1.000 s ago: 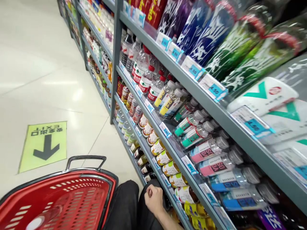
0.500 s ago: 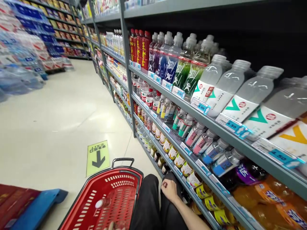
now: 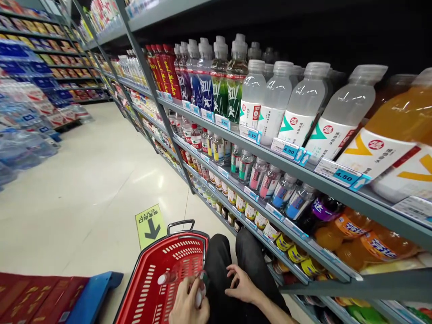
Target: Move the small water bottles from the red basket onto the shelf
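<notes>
My left hand point(image 3: 189, 302) is closed around a small clear bottle point(image 3: 201, 294), held over the right side of the red shopping basket point(image 3: 130, 288). The bottle's label is mostly covered by my fingers. Inside the basket lies another clear bottle with a white cap point(image 3: 162, 279), apart from my hand. My right hand point(image 3: 241, 284) is just in front of my dark trousers point(image 3: 216, 261), fingers curved and apart, with nothing in them. It is to the right of the held bottle, not touching it.
Shelves of drinks point(image 3: 293, 121) run along my right, with price tags point(image 3: 290, 150) on their edges. A blue pallet point(image 3: 97, 292) with red cartons point(image 3: 37, 297) stands at lower left. Stacked water packs point(image 3: 23, 130) are farther off. A yellow exit sign point(image 3: 150, 225) lies on the floor.
My left hand has risen from the basket's bottom, bringing a bottle up and to the right. My right hand, earlier curled on the knee, has opened. The view has turned rightward.
</notes>
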Demonstrator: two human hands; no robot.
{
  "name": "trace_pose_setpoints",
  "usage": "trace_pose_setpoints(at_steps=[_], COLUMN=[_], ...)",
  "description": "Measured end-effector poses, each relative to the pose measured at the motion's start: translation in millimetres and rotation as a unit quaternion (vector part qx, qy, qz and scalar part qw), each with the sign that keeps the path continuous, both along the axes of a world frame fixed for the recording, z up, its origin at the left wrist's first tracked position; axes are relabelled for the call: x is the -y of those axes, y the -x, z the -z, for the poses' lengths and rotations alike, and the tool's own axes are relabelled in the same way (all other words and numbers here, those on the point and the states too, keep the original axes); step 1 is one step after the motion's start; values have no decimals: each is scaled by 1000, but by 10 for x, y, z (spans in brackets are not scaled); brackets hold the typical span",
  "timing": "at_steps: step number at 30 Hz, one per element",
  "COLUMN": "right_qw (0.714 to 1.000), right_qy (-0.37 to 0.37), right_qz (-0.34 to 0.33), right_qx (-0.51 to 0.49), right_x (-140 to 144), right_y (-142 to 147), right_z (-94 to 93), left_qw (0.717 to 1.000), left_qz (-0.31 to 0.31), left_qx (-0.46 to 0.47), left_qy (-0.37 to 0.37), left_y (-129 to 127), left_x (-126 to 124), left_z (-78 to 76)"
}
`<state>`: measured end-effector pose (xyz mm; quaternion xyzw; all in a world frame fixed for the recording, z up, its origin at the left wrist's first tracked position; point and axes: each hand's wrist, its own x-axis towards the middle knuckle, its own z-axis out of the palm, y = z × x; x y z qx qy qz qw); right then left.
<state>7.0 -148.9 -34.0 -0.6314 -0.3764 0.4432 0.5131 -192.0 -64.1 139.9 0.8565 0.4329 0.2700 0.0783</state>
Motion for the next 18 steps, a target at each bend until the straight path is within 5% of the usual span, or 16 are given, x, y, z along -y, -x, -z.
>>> trace_pose_setpoints(at_steps=[5,8,13,18], right_qw=[997,989,995,993], right_qy=[-35,-94,-83,-73], right_qz=[-52,-104,-38,-26], right_qx=[-44,-51,-51,-85], right_x=[66,98,209,426], right_y=[-44,-135,-224,-224], right_z=[-217,-369,-549,-817], left_qw=[988,975,958,923], left_qz=[128,158,162,255], left_qx=[77,109,110,136], left_qy=[35,113,209,255], left_y=[-329,-607,-865,-904], left_x=[192,329,344,152], left_z=[-447,-476,-517,-726])
